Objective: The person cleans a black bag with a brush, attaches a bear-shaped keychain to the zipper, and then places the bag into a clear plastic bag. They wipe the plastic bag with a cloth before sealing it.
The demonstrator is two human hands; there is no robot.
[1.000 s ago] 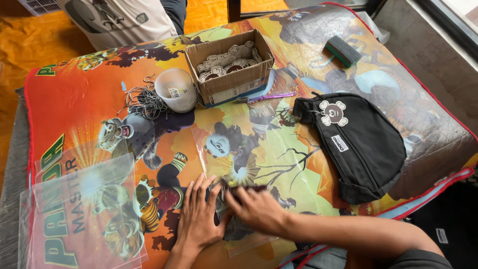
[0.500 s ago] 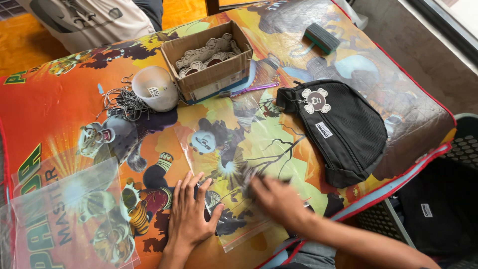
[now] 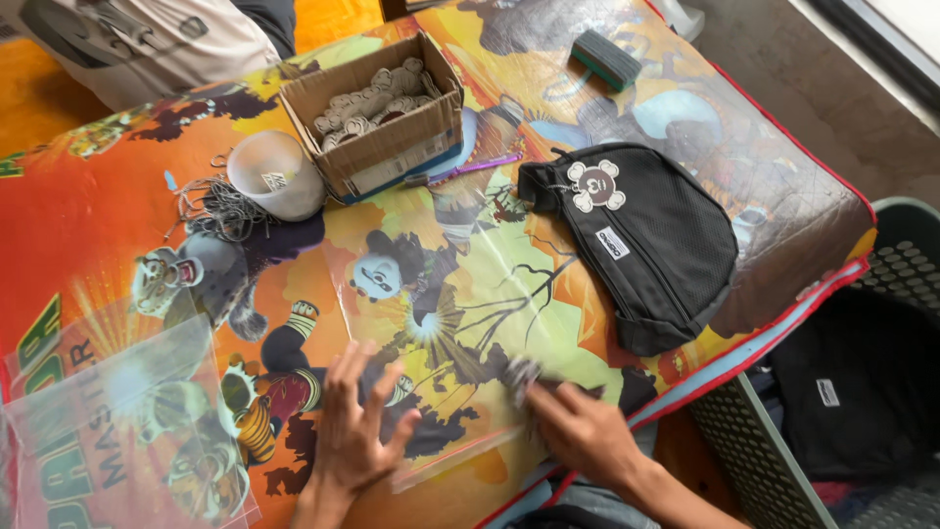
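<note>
Both hands [image 3: 357,436] [image 3: 583,431] low, fingers spread flat

Left hand [image 3: 352,431] flat on clear plastic bag [image 3: 441,392]; right hand [image 3: 583,431] pinching bag edge.

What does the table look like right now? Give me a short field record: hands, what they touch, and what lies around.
surface: table under a colourful cartoon-print cover
left hand: flat, fingers spread, pressing on a clear plastic bag
right hand: on the same bag's right edge, pinching a small blurred item; what it is cannot be told
far side: open cardboard box filled with small round pieces, white cup on its left, wire loops beside the cup
right: black pouch with a white charm
near left: stack of clear bags
</note>
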